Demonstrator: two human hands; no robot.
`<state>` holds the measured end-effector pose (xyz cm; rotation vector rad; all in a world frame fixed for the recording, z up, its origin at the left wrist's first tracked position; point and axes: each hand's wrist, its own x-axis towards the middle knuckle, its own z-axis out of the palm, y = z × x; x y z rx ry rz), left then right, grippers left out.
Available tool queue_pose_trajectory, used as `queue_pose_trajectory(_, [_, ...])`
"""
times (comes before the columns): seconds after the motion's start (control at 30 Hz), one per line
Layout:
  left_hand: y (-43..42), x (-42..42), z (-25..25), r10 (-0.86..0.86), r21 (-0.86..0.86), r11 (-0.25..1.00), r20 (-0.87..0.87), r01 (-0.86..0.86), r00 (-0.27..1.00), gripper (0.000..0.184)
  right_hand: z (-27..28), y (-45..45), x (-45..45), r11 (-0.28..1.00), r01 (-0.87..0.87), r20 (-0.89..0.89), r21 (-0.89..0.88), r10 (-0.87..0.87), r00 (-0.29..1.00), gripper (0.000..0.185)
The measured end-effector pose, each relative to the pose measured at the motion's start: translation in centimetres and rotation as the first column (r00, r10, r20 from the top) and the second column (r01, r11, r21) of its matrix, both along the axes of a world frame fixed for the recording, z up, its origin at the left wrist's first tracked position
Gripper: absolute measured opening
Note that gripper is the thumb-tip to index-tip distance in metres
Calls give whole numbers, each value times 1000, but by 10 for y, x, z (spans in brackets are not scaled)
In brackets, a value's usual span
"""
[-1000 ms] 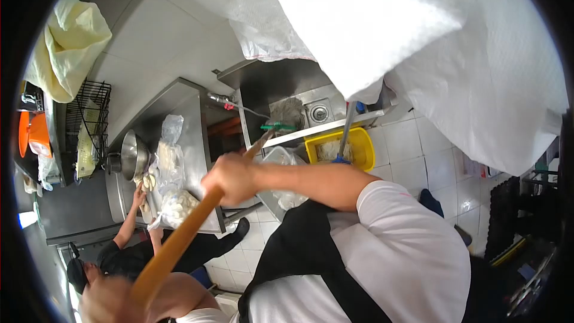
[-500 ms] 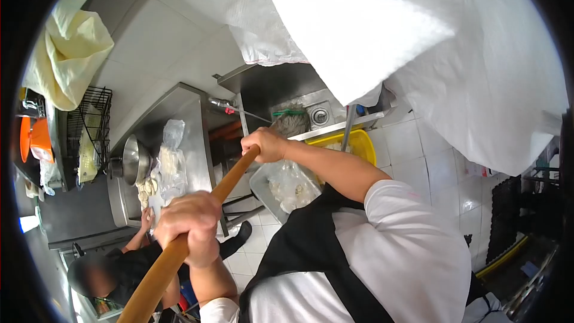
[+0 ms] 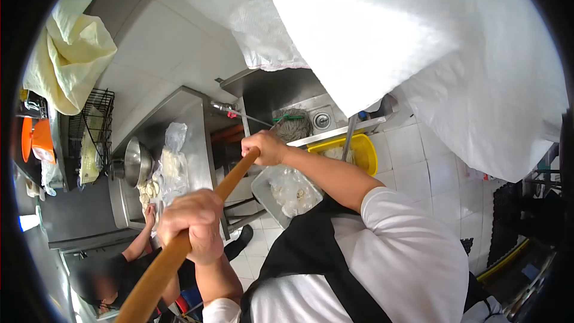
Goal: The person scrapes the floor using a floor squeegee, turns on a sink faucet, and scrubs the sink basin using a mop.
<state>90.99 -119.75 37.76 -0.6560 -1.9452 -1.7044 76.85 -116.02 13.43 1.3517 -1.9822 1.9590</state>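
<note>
My left hand (image 3: 192,222) is wrapped round the thick wooden handle of a mop (image 3: 232,178), close to the camera. Further along, my right hand (image 3: 266,146) grips the same handle near its far end. Beyond that hand, the grey strands of the mop head (image 3: 293,125), with a green band on them, lie in a steel sink (image 3: 332,98) beside the round drain. The handle slants from the lower left up toward the sink, and my right hand partly hides where it meets the strands.
Below the sink are a yellow tub (image 3: 366,154) and a clear bin (image 3: 263,194) holding plastic bags. A steel counter (image 3: 194,110) at left carries a metal bowl (image 3: 137,161) and pale dough-like pieces. Another person's hand (image 3: 149,215) is there. White sheeting (image 3: 382,18) hangs overhead.
My two hands keep their grip on the handle, nearly in place. The view has shifted slightly, and the other person's head has tipped lower at left.
</note>
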Motion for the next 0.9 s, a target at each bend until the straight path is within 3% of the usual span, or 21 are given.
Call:
queue_pose_trajectory(0.1, [-2,11,20,57,-143,988,-40,-62,998,19,9,-1,4,997,-72,-62,9,72,995,16])
queue_pose_trajectory(0.17, [-18,29,60,-60,-177,984,-176,29,982,19,60,7,19,997,-72,-117,42,76,990,20])
queue_pose_trajectory(0.23, [-9,37,107,-251,-45,966,-400,254,882,22,101,9,43,983,-180,-74,-42,176,982,21])
queue_pose_trajectory(0.3, [0,50,141,-316,-6,942,-358,336,879,22,129,17,59,970,-222,-70,-96,216,974,21])
queue_pose_trajectory(0.37, [32,36,151,-370,-165,927,-260,337,892,22,137,23,62,968,-249,-17,4,249,968,10])
queue_pose_trajectory(0.4, [-122,89,133,-768,-3,617,-223,787,601,24,122,18,53,976,-216,-52,-6,215,975,11])
queue_pose_trajectory(0.43, [-59,43,103,-539,-116,842,-210,527,815,22,100,11,42,985,-141,-99,-96,131,986,20])
queue_pose_trajectory(0.47, [-36,19,66,-314,-153,946,-199,287,928,22,75,7,26,991,-78,-84,-111,69,994,18])
queue_pose_trajectory(0.5, [-23,4,33,-91,-135,988,-165,69,982,25,41,5,11,999,-44,29,-24,45,999,16])
queue_pose_trajectory(0.53, [-6,-10,6,-11,-166,986,-99,-6,995,28,-1,-3,-6,999,-26,70,35,24,997,14])
queue_pose_trajectory(0.57, [9,-6,0,139,-103,983,-116,-151,984,38,-3,-4,-12,999,-21,65,33,19,998,14])
queue_pose_trajectory(0.6, [4,-3,-1,46,-86,995,-61,-51,997,36,-3,-2,-17,998,-10,-22,63,11,1000,14])
queue_pose_trajectory(0.63, [3,4,4,51,-84,995,-48,-55,998,36,-6,-2,-10,995,-8,-92,95,17,996,13])
queue_pose_trajectory(0.7, [3,6,30,-27,-306,952,-145,-19,989,26,10,-3,-9,997,-58,-91,56,63,994,17])
queue_pose_trajectory(0.77, [-19,29,68,-184,-333,937,-216,104,959,24,61,8,19,990,-130,-60,56,133,989,11])
queue_pose_trajectory(0.83, [-15,40,108,-543,-90,837,-262,540,798,24,101,11,43,977,-215,-83,-2,214,973,10])
queue_pose_trajectory(0.87, [-1,39,121,-548,-95,834,-263,544,794,24,114,14,52,971,-239,-70,2,238,969,10])
queue_pose_trajectory(0.9, [20,39,129,-459,-122,888,-272,443,845,22,122,17,57,965,-261,-52,6,261,964,10])
